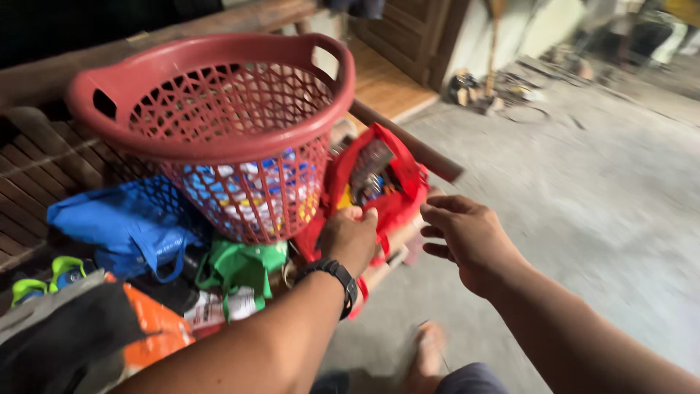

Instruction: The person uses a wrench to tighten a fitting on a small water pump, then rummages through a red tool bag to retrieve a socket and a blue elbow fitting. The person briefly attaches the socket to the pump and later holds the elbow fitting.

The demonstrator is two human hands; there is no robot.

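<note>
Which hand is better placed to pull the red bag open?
Probably the right hand: it hovers free beside the red bag, fingers spread, while the left hand already grips the bag's edge.

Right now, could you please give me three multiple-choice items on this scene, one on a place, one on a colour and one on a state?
1. Where does the red plastic basket sit?
A. On the concrete floor
B. On top of the pile of bags
C. Inside the red bag

2. What colour is the bag just left of the basket's base?
A. Blue
B. Yellow
C. White

3. What is the left hand doing?
A. Hanging free in the air
B. Lying flat on the floor
C. Gripping the edge of the red bag

Answers: 1 B, since the basket stands tilted on the blue bag and green bag. 2 A, since that bag is plainly blue. 3 C, since its fingers are closed on the bag's rim, while the right hand hovers open beside it, touching nothing.
</note>
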